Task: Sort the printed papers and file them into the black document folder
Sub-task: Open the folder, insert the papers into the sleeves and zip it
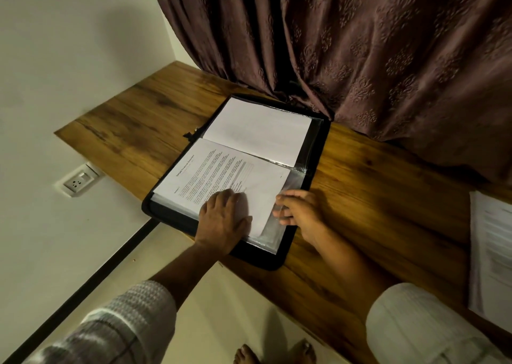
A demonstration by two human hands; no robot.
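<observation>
Well right of the black zip-edged document folder (260, 261), waiting pile: a stack of white printed papers (490, 247) lies on the brown wood-grain desk (374, 211), not yet filed.
Left hand (224, 217): on the folder's near half, palm down, fingers straight, pressing the white printed text page (216, 170) flat.
Right hand (299, 208): at the folder's near right edge, fingers bent against the open side of the clear plastic sleeve (270, 236). I cannot tell whether they pinch the film.
Step, as I judge it: seating this page in its sleeve.
Doing it well: hold the sleeve mouth open, slide the page in square, and smooth from the folder's spine outward so nothing creases.
Folder's far half: a plain white sheet (257, 131) sits filed.
</observation>
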